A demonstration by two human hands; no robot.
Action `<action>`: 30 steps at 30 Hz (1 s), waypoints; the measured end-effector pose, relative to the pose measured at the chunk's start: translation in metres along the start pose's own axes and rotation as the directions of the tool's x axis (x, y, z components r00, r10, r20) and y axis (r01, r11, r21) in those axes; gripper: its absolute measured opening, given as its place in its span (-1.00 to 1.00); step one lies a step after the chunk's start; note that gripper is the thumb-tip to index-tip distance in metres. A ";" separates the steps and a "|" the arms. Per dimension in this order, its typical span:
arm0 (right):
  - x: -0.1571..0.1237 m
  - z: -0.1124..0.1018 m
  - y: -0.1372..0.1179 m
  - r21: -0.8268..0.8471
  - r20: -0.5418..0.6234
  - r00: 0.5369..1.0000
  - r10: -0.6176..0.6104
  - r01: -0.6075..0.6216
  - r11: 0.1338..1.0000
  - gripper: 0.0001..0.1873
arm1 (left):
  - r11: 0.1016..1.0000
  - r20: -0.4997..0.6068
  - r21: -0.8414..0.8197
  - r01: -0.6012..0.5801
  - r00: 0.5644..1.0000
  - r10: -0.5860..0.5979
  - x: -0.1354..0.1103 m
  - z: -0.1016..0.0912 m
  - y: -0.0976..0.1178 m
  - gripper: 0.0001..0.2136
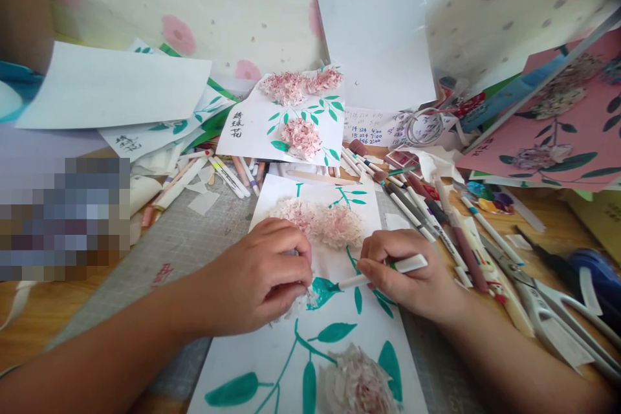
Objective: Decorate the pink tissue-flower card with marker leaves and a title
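The right hand (410, 275) grips a white marker (388, 270) like a pen, with its tip on a green leaf (324, 289) of the white sheet (339, 349) on the tabletop (53, 317). The left hand (262, 275) is curled, its fingertips pinching a pale paper tuft (305, 301) beside the leaf, apparently to steady the sheet.

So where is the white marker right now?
In the head view the white marker sits just right of centre, held in the right hand, its tip on a green painted leaf beside the left hand.
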State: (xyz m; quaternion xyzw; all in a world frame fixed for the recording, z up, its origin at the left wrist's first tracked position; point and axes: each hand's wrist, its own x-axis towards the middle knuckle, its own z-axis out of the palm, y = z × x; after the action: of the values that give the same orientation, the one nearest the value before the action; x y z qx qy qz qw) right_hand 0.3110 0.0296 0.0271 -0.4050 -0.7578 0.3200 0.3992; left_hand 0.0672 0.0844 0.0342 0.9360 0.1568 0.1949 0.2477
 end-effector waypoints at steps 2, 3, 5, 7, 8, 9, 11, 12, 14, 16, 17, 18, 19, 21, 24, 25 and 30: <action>0.000 0.000 0.000 0.002 0.000 1.000 0.000 0.000 1.000 -0.65 | 1.000 0.004 -0.003 0.003 1.000 -0.003 0.000 0.000 0.000 -0.83; 0.000 -0.001 0.000 0.009 0.014 1.000 -0.009 0.009 1.000 -0.65 | 1.000 0.007 -0.004 0.004 1.000 -0.004 0.000 0.000 0.000 -0.84; 0.000 -0.003 0.001 0.011 0.027 1.000 -0.009 0.009 1.000 -0.66 | 1.000 0.009 -0.003 0.005 1.000 -0.005 0.000 0.000 0.000 -0.84; 0.001 -0.005 0.001 0.000 -0.008 1.000 0.021 -0.021 1.000 -0.66 | 1.000 0.011 0.001 0.010 1.000 -0.010 -0.001 0.000 0.000 -0.84; 0.001 -0.005 0.002 -0.005 -0.027 0.999 0.036 -0.036 0.999 -0.66 | 1.000 0.011 0.003 0.012 1.000 -0.012 -0.001 0.000 0.000 -0.84; 0.001 -0.006 0.002 -0.008 -0.040 0.998 0.046 -0.046 0.999 -0.65 | 1.000 0.011 0.005 0.012 1.000 -0.012 -0.001 0.001 0.000 -0.84; 0.001 -0.006 0.002 -0.013 -0.042 0.998 0.049 -0.050 0.999 -0.65 | 1.000 0.017 0.009 0.011 1.000 -0.011 -0.002 0.001 0.000 -0.84; 0.001 -0.006 0.002 -0.019 -0.037 0.998 0.049 -0.050 0.999 -0.65 | 1.000 0.022 0.009 0.011 1.000 -0.012 -0.001 0.002 0.000 -0.84; 0.001 -0.005 0.001 -0.023 -0.028 0.999 0.039 -0.040 0.999 -0.65 | 1.000 0.028 0.010 0.014 1.000 -0.014 -0.001 0.002 0.000 -0.85; 0.002 -0.005 0.001 -0.018 -0.013 0.999 0.031 -0.032 0.999 -0.65 | 1.000 0.029 0.015 0.016 0.999 -0.017 -0.001 0.002 -0.001 -0.84; 0.002 -0.005 0.001 -0.017 -0.014 0.999 0.036 -0.036 0.999 -0.65 | 1.000 0.028 0.018 0.015 0.999 -0.015 0.000 0.002 -0.001 -0.84; 0.002 -0.005 0.001 -0.015 -0.020 0.999 0.045 -0.045 0.999 -0.64 | 1.000 0.029 0.021 0.011 0.999 -0.012 0.000 0.002 -0.001 -0.83; 0.002 -0.006 0.001 -0.016 -0.028 0.998 0.052 -0.052 0.999 -0.65 | 1.000 0.031 0.023 0.009 0.999 -0.010 0.000 0.002 -0.001 -0.83; 0.002 -0.007 0.000 -0.026 -0.025 0.998 0.050 -0.051 0.998 -0.65 | 1.000 0.030 0.025 0.007 1.000 -0.008 -0.001 0.002 -0.002 -0.83; 0.003 -0.007 0.000 -0.040 0.002 0.999 0.042 -0.042 0.998 -0.66 | 1.000 0.025 0.024 0.008 1.000 -0.008 -0.001 0.002 -0.003 -0.83; 0.003 -0.006 0.001 -0.039 -0.002 0.999 0.044 -0.044 0.998 -0.66 | 1.000 0.026 0.022 0.007 1.000 -0.008 -0.001 0.003 -0.003 -0.83; 0.003 0.003 0.002 0.047 -0.001 1.000 0.004 -0.004 0.999 -0.68 | 1.000 0.028 0.017 -0.005 1.000 0.005 0.000 0.003 -0.002 -0.84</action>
State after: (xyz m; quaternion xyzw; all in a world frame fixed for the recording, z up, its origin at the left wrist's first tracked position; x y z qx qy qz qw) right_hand 0.3076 0.0323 0.0251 -0.3973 -0.7489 0.3384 0.4083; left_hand 0.0680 0.0848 0.0310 0.9411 0.1525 0.1809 0.2415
